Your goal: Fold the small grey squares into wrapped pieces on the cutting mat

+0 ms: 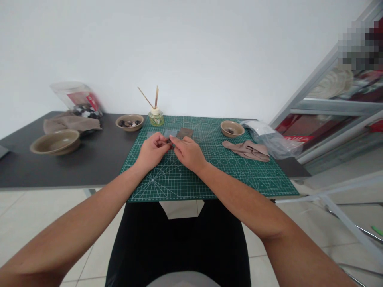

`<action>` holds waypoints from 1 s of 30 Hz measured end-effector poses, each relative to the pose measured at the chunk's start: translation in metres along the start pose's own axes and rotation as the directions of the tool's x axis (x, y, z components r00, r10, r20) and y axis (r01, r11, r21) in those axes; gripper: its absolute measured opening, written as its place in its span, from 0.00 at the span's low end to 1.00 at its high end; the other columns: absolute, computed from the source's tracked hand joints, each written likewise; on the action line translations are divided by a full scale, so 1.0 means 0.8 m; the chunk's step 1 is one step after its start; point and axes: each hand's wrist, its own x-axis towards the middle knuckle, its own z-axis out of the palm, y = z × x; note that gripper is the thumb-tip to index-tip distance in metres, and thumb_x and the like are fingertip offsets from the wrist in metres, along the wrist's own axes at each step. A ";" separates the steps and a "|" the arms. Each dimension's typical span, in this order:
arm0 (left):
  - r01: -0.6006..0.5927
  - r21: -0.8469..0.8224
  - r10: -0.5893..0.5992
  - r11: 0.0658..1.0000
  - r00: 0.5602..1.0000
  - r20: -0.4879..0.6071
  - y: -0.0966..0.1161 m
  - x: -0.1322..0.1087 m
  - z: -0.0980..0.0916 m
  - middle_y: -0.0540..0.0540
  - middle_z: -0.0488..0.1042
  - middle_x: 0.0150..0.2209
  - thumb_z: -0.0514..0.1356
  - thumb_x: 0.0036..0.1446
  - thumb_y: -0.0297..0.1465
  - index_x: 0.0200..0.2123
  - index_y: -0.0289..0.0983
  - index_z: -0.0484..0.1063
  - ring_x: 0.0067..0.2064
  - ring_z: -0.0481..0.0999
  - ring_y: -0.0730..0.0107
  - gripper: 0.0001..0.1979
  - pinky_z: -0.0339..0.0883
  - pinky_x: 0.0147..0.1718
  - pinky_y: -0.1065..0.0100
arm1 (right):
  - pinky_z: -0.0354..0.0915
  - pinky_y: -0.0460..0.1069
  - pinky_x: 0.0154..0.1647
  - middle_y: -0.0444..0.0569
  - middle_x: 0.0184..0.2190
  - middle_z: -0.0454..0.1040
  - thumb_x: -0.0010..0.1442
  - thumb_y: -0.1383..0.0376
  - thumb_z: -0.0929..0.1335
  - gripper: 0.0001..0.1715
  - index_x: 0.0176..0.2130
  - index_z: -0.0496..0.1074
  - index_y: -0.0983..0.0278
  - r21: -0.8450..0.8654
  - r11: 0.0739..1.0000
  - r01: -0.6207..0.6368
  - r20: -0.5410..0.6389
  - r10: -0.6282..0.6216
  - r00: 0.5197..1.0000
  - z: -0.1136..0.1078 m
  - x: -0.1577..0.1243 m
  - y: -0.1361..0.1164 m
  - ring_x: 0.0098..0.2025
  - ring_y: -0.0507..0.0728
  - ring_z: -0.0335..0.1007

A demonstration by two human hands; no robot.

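Observation:
My left hand is closed in a pinch on a small dark piece, perhaps a stone, above the green cutting mat. My right hand meets it from the other side, its index finger and thumb closed at the same piece. Most of the piece is covered by my fingers. Just behind my hands, flat on the mat, lie a grey-blue square sheet and a brown-grey square sheet, which look like sandpaper. A paler sheet is partly hidden beside my left hand.
Small dark stones fill a bowl at the back left; a few lie in a bowl at right. A larger bowl, cloths, a reed diffuser, a bag of stones and a plastic bag stand around.

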 end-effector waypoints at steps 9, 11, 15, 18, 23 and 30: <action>0.017 -0.021 -0.017 1.000 1.000 -0.010 0.010 -0.003 0.001 0.52 0.74 0.24 0.65 0.49 0.34 0.28 0.41 0.61 0.28 0.74 0.70 0.13 0.66 0.30 0.67 | 0.66 0.56 0.51 0.57 0.47 0.80 0.68 0.68 0.61 0.26 0.63 0.68 0.70 -0.060 0.998 -0.036 0.054 0.040 0.998 -0.004 0.003 -0.001 0.45 0.61 0.70; 0.006 -0.021 -0.006 1.000 1.000 -0.016 0.008 -0.003 0.000 0.53 0.73 0.24 0.66 0.49 0.34 0.28 0.41 0.61 0.28 0.74 0.70 0.14 0.66 0.30 0.67 | 0.66 0.56 0.52 0.57 0.52 0.79 0.68 0.67 0.62 0.25 0.62 0.69 0.68 -0.088 0.994 -0.069 0.045 0.073 0.996 -0.004 0.003 -0.001 0.47 0.62 0.70; -0.055 0.051 0.058 0.997 0.997 -0.054 0.001 0.001 -0.001 0.54 0.69 0.25 0.68 0.47 0.33 0.27 0.40 0.64 0.27 0.70 0.73 0.14 0.64 0.29 0.69 | 0.67 0.56 0.52 0.56 0.53 0.79 0.66 0.68 0.62 0.25 0.61 0.71 0.66 -0.068 0.983 -0.171 -0.038 0.169 0.985 -0.004 0.003 0.000 0.47 0.61 0.73; -0.045 -0.001 0.045 0.999 0.999 -0.017 -0.001 0.003 -0.001 0.54 0.71 0.25 0.68 0.46 0.32 0.30 0.39 0.67 0.27 0.71 0.73 0.12 0.66 0.30 0.68 | 0.69 0.53 0.49 0.52 0.47 0.81 0.65 0.68 0.62 0.23 0.57 0.74 0.63 0.054 0.969 -0.239 -0.094 0.243 0.965 -0.006 0.003 0.002 0.44 0.59 0.76; -0.030 -0.014 0.030 0.999 0.999 0.013 0.005 0.003 0.000 0.55 0.70 0.23 0.67 0.48 0.33 0.37 0.38 0.73 0.26 0.72 0.72 0.12 0.67 0.31 0.67 | 0.70 0.49 0.45 0.47 0.44 0.82 0.63 0.66 0.65 0.17 0.49 0.77 0.60 0.328 0.910 -0.255 -0.180 0.326 0.928 -0.009 0.002 0.007 0.39 0.54 0.77; 0.070 -0.077 -0.065 0.995 0.996 0.054 0.004 0.003 0.001 0.54 0.73 0.24 0.71 0.43 0.33 0.35 0.38 0.71 0.27 0.74 0.71 0.16 0.71 0.32 0.66 | 0.69 0.50 0.41 0.46 0.35 0.79 0.61 0.58 0.68 0.11 0.39 0.76 0.62 0.592 0.762 -0.264 -0.144 0.422 0.895 -0.004 0.004 0.015 0.37 0.54 0.74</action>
